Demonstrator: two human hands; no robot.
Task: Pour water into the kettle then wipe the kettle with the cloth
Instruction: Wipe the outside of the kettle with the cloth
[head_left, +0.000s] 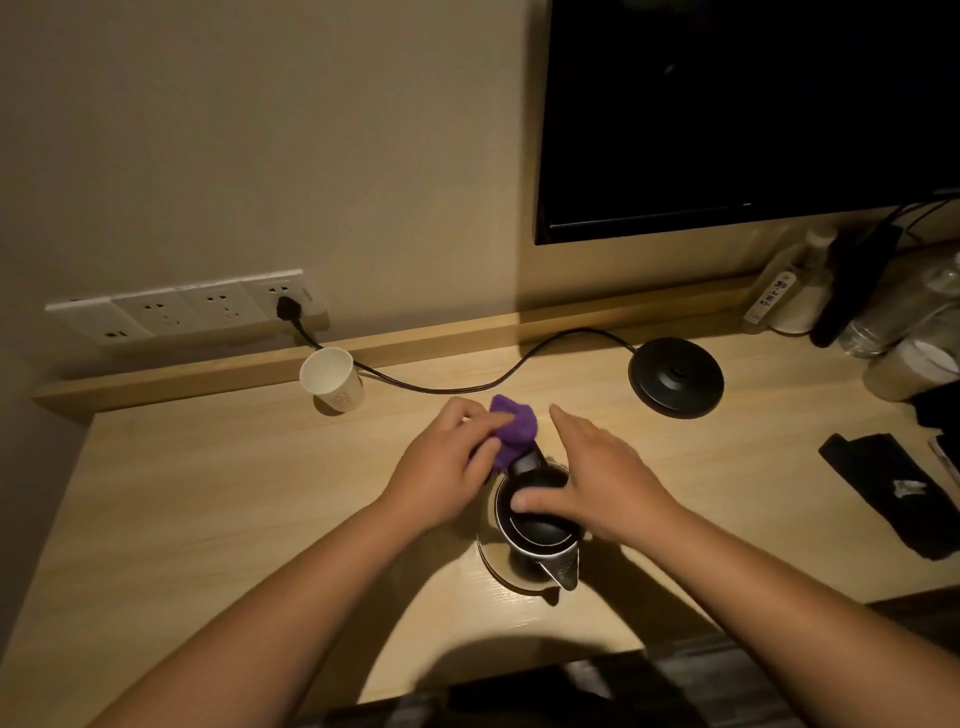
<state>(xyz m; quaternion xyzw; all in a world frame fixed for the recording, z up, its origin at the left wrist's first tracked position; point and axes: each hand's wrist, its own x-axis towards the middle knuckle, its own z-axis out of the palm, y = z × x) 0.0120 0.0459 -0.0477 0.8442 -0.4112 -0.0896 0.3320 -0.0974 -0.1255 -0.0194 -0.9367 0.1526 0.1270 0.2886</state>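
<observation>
While the left hand (447, 467) grips the cloth (511, 434) against the kettle (537, 525) handle, the right hand (597, 483) lies open on its rim. Bare surface (234, 493) spreads left of the left hand; a cup (332, 379) stands beyond it.

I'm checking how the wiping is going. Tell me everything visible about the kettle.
The kettle stands upright on the wooden desk, off its black base, which sits farther back to the right. It looks like metal with a dark lid and dark handle; its spout points toward the camera. The right hand lies on the lid with straight fingers. The left hand holds a purple cloth against the handle end. Any water inside is hidden.
</observation>
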